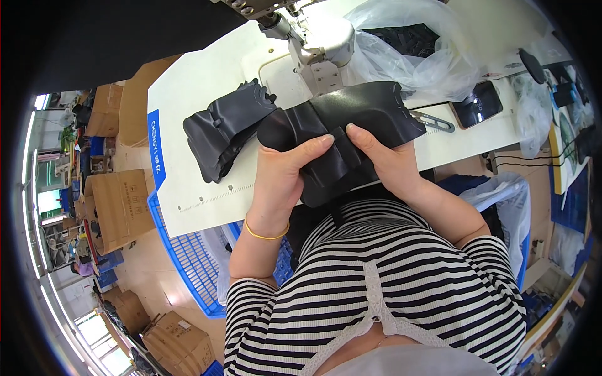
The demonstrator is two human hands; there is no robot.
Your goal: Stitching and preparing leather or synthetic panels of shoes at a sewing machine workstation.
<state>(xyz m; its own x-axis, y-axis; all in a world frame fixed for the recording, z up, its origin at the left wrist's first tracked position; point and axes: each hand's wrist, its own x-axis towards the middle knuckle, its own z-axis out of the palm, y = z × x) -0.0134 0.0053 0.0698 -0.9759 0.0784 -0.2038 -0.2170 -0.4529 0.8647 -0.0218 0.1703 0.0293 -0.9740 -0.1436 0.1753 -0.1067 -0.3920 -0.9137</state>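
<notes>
You hold a black piece [367, 109] in your left hand [281, 172] and right hand [394, 166] above the tabletop's [188, 88] near edge, thumbs [364, 140] on top, other fingers hidden beneath, just before the sewing machine [321, 57]. Black parts [219, 135] lie piled at left; snips [439, 123] and a phone [476, 105] sit at right.

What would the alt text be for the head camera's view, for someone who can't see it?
A person's bare left hand and bare right hand grip a glossy black, flexible-looking piece above a white tabletop. Similar black pieces lie stacked to its left; beyond stands a white-and-silver machine, with a clear plastic bag to its right.
</notes>
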